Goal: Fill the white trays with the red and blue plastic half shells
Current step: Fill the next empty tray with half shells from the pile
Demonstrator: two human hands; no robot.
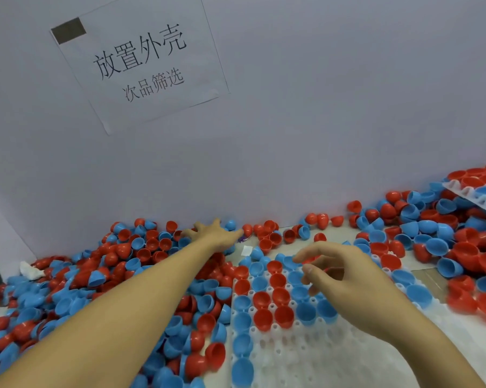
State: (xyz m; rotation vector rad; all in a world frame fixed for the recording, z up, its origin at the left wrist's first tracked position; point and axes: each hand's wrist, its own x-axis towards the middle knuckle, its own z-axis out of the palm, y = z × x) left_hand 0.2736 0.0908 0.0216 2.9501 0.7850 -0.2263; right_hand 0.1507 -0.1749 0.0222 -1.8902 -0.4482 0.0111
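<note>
A white tray (306, 357) lies in front of me, its far rows filled with red and blue half shells and its near rows bare. Loose red and blue half shells (104, 278) are heaped to its left. My left hand (213, 232) is stretched far out over the back of that heap near the wall, fingers spread, holding nothing that I can see. Above the tray's filled rows hovers my right hand (345, 273), fingers loosely curled and apart, with nothing in it.
A grey wall with a printed paper sign (141, 63) closes off the back. Another heap of shells (437, 242) fills the right side, with a second filled tray (476, 191) propped on top at the far right. A crumpled white tissue (30, 270) lies at the left.
</note>
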